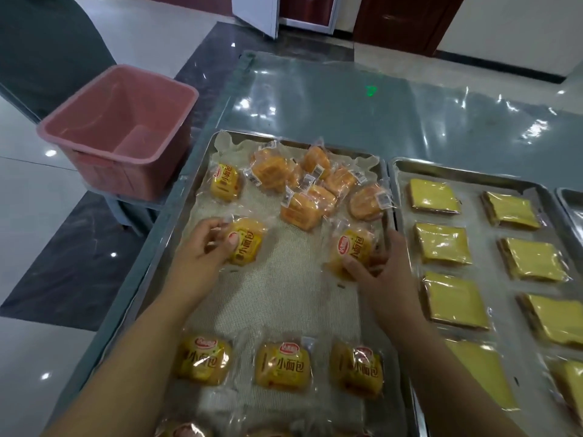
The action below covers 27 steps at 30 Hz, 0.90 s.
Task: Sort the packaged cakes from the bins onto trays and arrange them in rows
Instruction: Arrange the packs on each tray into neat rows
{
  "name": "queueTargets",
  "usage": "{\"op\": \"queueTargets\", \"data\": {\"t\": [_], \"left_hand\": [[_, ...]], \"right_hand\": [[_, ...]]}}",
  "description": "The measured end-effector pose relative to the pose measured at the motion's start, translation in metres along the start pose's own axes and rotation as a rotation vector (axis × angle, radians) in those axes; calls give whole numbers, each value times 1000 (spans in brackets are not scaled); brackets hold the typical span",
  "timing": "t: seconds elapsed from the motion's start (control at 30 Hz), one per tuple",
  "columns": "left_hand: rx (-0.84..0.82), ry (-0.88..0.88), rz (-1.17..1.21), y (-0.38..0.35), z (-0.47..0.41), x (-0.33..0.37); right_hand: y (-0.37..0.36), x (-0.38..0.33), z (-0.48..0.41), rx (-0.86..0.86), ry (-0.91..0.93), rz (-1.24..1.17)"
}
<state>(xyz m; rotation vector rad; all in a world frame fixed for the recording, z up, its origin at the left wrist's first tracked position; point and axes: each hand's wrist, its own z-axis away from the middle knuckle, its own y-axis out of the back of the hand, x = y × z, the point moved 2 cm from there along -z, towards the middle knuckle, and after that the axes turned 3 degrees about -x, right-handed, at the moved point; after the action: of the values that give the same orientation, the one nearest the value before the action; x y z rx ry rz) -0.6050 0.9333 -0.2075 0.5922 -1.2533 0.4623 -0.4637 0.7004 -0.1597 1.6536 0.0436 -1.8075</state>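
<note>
Both hands are mid-way down the left tray [284,298], between the loose heap [309,187] at its far end and the finished row of three [282,364] at the near end.
- Left hand [205,247] grips a packaged cake [247,244] over the left column, thumb on top.
- Right hand [383,269] grips a second cake [355,247] over the right column.
- The middle slot between them shows bare liner.
- The row's labels read straight across, while both held labels run slanted, so each probably needs a turn to match.
- The heap lies beyond both hands, a little nearer the right one.

The fingers under both packets are hidden. The frame's bottom edge cuts off another row. The right tray [473,222] holds flat yellow cakes [441,244]. Nothing shows inside the pink bin [94,115].
</note>
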Motion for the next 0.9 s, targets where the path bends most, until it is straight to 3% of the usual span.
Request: {"op": "queueTargets", "data": {"t": [0.17,0.27,0.37,0.47,0.57,0.67,0.77,0.9], "left_hand": [[-278,19,-80,-21,15,6],[-436,116,-263,-36,10,3],[-354,13,-646,-46,2,2],[-252,-180,-921,-46,1,7],[-357,-170,-1012,-47,10,5],[-377,-158,-1061,-52,16,0],[-362,-146,-1023,-54,17,0],[-386,-167,-984,-55,19,5]], "right_hand": [[-3,21,20,-93,-101,158],[3,29,20,-84,-228,416],[6,31,20,-137,-291,624],[9,30,17,-74,-224,775],[15,23,12,-144,-68,803],[15,15,7,-418,93,938],[7,16,2,-596,138,1050],[2,16,-4,-533,161,1024]]}}
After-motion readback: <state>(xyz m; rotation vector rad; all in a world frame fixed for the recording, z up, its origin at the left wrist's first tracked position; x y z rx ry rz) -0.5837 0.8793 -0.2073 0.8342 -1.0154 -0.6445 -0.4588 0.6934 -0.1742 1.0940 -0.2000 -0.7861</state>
